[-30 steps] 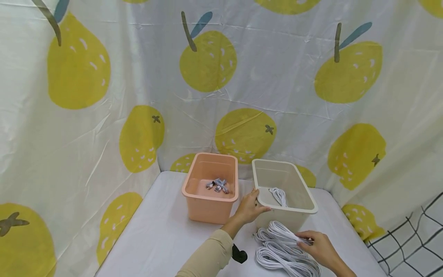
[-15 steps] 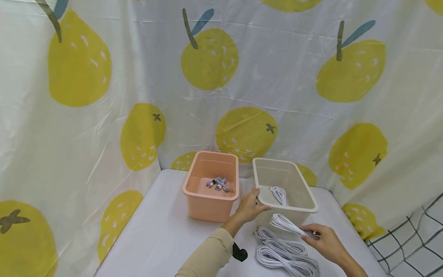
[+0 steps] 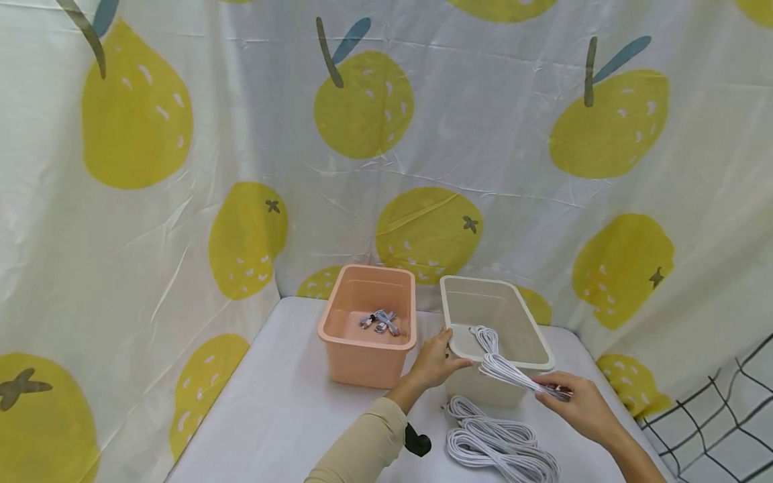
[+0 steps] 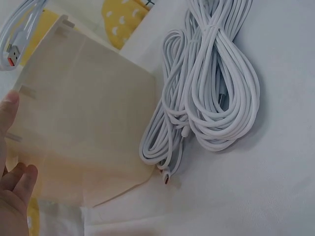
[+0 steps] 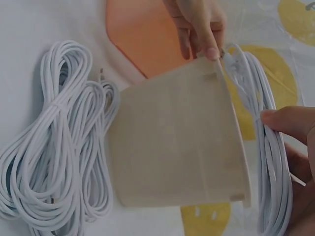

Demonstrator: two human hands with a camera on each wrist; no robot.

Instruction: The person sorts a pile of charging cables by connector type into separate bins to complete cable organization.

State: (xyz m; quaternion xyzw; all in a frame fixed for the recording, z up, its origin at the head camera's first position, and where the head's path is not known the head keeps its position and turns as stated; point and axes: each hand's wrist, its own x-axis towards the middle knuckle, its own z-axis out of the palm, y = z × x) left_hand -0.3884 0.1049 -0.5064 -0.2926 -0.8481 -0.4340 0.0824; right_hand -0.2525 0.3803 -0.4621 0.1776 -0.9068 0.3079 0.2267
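Observation:
My left hand (image 3: 436, 361) grips the near left corner of a beige plastic bin (image 3: 483, 390), thumb at its rim. One coiled white cable (image 3: 483, 337) lies inside that bin. My right hand (image 3: 576, 406) pinches another coiled white cable (image 3: 510, 372), thumb against its strands (image 5: 268, 147); the loop reaches over the bin's front rim. A USB plug (image 4: 14, 55) on this coil shows in the left wrist view. In front of the bin, several coiled white cables (image 3: 498, 443) lie in a pile on the white tabletop.
Left of the beige bin stands a peach-coloured bin (image 3: 365, 365) holding a few short grey cables (image 3: 382, 322). A black heart-shaped patch (image 3: 417, 441) shows beside the left sleeve. A fruit-print curtain (image 3: 338, 201) hangs behind the table.
My right hand has lifted one cable coil off the pile and moved it up and right to the beige bin's front rim. My left hand has stayed on the bin.

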